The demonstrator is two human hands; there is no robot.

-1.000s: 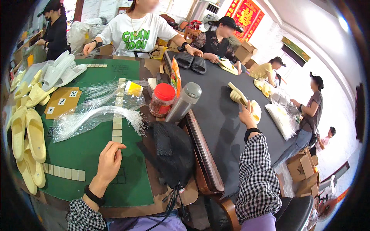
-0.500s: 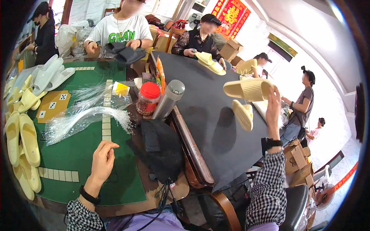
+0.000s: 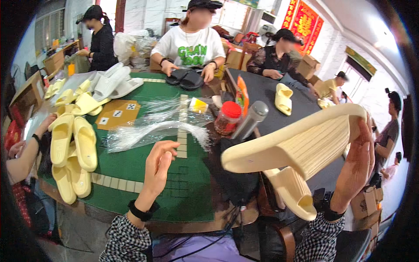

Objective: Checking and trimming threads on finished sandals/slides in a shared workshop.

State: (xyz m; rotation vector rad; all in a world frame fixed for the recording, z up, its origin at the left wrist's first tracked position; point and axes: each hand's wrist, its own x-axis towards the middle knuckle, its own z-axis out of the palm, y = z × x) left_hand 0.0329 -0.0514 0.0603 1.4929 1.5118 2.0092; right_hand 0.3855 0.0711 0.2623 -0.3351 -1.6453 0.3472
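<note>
A pair of pale yellow slide sandals is raised at the right, close to me. My right hand (image 3: 360,150) grips the upper slide sandal (image 3: 266,150) at its far right end, palm side partly hidden behind it. The second slide sandal (image 3: 294,192) hangs tilted just below; what joins the two cannot be made out. Over the green mat (image 3: 187,198), my left hand (image 3: 157,168) is loosely curled, thumb apart from the fingers, holding nothing visible. Closest to it lies a clear bag with a bundle of thin white plastic strands (image 3: 170,129).
More yellow slippers (image 3: 72,148) and grey slippers (image 3: 111,83) line the left edge, where another person's arm (image 3: 30,153) reaches in. A red-lidded jar (image 3: 228,118) and a steel flask (image 3: 252,120) stand mid-table. Co-workers face me, one holding black slippers (image 3: 185,78); a yellow pair (image 3: 283,99) lies on the dark table.
The yellow slide sandals have come much closer to me with my right hand. My view has turned left. The co-worker at the dark table has let go of a yellow pair.
</note>
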